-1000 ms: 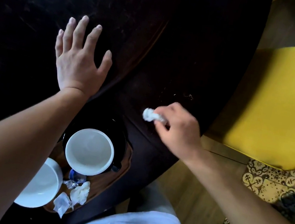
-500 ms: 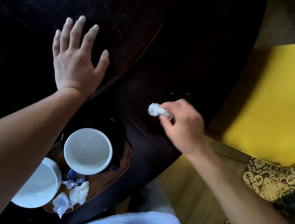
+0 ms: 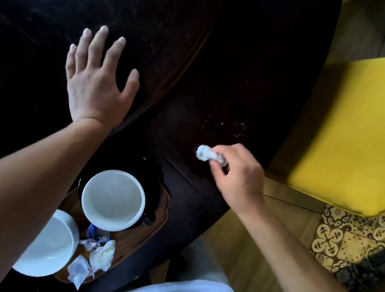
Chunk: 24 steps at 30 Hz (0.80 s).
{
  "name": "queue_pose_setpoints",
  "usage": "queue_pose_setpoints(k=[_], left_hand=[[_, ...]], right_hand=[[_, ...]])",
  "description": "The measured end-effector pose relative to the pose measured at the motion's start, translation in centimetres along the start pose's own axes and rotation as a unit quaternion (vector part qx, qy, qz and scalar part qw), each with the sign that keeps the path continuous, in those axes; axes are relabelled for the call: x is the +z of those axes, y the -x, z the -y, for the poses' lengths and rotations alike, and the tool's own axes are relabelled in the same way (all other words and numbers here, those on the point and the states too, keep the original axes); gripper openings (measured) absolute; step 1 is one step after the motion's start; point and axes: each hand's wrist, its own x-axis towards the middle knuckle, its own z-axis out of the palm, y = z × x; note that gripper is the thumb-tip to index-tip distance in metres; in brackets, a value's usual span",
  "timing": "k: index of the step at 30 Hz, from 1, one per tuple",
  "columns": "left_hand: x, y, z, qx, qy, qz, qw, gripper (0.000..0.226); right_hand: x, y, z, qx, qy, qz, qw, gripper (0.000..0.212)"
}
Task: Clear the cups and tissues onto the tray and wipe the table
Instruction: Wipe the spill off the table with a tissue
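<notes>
Wadded white tissue (image 3: 202, 152) pinched in the curled fingers of the right hand (image 3: 237, 177), pressed on the dark table (image 3: 239, 64) near its curved edge. Beyond the tissue, a small patch of pale specks (image 3: 238, 125) on bare tabletop. Left hand (image 3: 97, 82) flat, fingers spread, holding nothing, well apart from the tissue. Wooden tray (image 3: 145, 232) at the near table edge with two white cups (image 3: 113, 198) (image 3: 47, 246), crumpled tissues (image 3: 103, 253) and wrappers. Past the table edge, yellow seat (image 3: 369, 130), wood floor, patterned tiles (image 3: 356, 231).

Left hand (image 3: 94, 84) flat, right hand (image 3: 237, 177) pinching
</notes>
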Motion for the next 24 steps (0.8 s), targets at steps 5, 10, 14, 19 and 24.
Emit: queue_pose_setpoints(k=[5, 10, 14, 19, 24], left_hand=[[0.0, 0.0, 0.0, 0.001, 0.003, -0.001, 1.000, 0.061], [0.1, 0.1, 0.2, 0.003, 0.008, -0.005, 1.000, 0.061], [0.1, 0.0, 0.1, 0.002, 0.010, -0.005, 1.000, 0.060], [0.1, 0.0, 0.1, 0.003, 0.006, -0.006, 1.000, 0.060], [0.1, 0.0, 0.1, 0.001, 0.004, -0.002, 1.000, 0.060]], right_hand=[[-0.7, 0.2, -2.8, 0.037, 0.031, -0.023, 0.999, 0.019], [-2.8, 0.3, -4.7, 0.085, 0.025, -0.063, 0.994, 0.019], [-1.7, 2.2, -3.9, 0.018, 0.031, 0.012, 0.999, 0.020], [-2.0, -1.7, -5.1, 0.058, 0.027, -0.024, 0.998, 0.023], [-3.1, -2.5, -5.0, 0.062, 0.013, -0.031, 0.997, 0.021]])
